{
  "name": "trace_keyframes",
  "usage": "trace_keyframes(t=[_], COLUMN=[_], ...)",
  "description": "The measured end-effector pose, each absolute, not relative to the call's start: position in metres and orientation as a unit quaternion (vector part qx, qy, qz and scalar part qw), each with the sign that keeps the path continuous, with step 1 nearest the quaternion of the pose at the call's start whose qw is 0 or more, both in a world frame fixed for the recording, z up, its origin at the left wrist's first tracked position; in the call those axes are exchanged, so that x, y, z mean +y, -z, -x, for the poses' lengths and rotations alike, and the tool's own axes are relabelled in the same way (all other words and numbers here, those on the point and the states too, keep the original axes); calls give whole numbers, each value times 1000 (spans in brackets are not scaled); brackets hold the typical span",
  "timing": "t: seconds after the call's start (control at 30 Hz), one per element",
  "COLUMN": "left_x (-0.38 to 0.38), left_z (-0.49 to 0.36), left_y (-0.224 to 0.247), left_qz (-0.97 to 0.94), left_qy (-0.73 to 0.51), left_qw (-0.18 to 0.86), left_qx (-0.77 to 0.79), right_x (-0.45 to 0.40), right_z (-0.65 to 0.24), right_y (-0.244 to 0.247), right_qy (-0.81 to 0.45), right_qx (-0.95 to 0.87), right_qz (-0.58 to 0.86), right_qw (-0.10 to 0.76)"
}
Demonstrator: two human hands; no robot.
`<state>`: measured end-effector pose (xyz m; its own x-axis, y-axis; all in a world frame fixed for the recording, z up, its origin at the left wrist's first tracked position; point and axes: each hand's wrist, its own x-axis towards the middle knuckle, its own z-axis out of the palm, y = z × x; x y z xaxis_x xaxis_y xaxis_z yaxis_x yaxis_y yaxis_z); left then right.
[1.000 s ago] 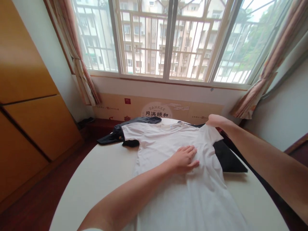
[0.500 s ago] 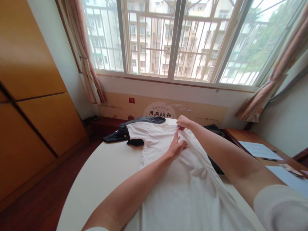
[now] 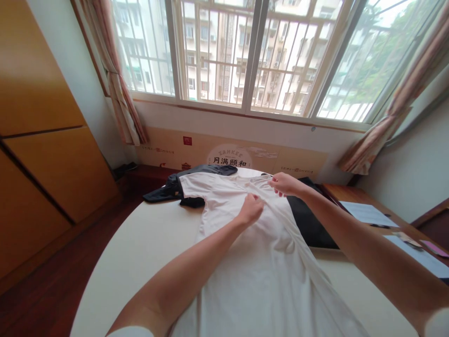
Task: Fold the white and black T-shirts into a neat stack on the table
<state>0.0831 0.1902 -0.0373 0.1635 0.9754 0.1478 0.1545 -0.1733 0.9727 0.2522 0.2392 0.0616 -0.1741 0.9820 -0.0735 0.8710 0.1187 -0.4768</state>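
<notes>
Both hands have shifted on the upper chest of the white T-shirt (image 3: pixel 245 285). The right hand (image 3: pixel 286 184) has moved outward along the collar, and the left hand (image 3: pixel 250 209) has curled down, its pointing finger no longer raised.

Closest in, the shirt's hem runs out of view at the bottom of the picture, and the body lies along the round table (image 3: pixel 115 281) with its collar at the far side. A long crease runs from the right hand down toward the lower right. The right fingertips are pressed together on the cloth beside the collar, clamping it. The left fingers are bunched against the chest, but whether they hold a pinch of cloth is hidden.

The step in hand looks like adjusting the cloth around the neckline. The next move seems to call for an even, gentle draw on the pinched cloth, so that the crease does not tighten.

Beyond the shirt, a black cloth (image 3: pixel 310 224) lies under its right side, and a dark garment (image 3: pixel 171 187) lies beneath the far sleeve. Farther right stands a wooden desk (image 3: pixel 358 196) with papers (image 3: pixel 368 213). Past them are a printed wall panel (image 3: pixel 229 157), then the barred window (image 3: pixel 245 56) between curtains (image 3: pixel 119 79).
</notes>
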Motion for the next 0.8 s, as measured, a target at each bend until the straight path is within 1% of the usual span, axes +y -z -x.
trace_keyframes(t=[0.07,0.1,0.13,0.2,0.27,0.33,0.43,0.5,0.6,0.7,0.73,0.8], left_x=[181,174,167,152,139,132,132,136,139,138,138,137], left_z=[-82,-81,-82,-85,-90,-96,-103,-107,-108,-105,-104,-102], left_y=[32,28,24,14,5,1,6,12,18,17,16,14], left_qz=[-700,-752,-802,-878,-917,-937,-949,-946,-931,-924,-923,-920], left_qy=[-440,-412,-375,-299,-245,-210,-182,-190,-217,-229,-230,-233], left_qw=[317,266,236,202,174,154,146,152,161,164,166,173], left_qx=[465,441,401,316,262,232,211,216,245,259,261,265], right_x=[202,181,160,119,83,52,13,-7,-26,-39,-43,-51], right_z=[-272,-280,-287,-298,-308,-318,-330,-331,-324,-320,-322,-329], right_y=[-61,-60,-57,-51,-43,-35,-23,-20,-20,-16,-12,0], right_qy=[-239,-266,-285,-274,-250,-226,-191,-203,-256,-245,-226,-193], right_qx=[-721,-714,-715,-736,-754,-770,-788,-796,-795,-762,-748,-722], right_qz=[649,647,638,614,601,592,584,570,545,584,608,653], right_qw=[48,8,-28,-81,-92,-75,-27,8,76,134,141,123])
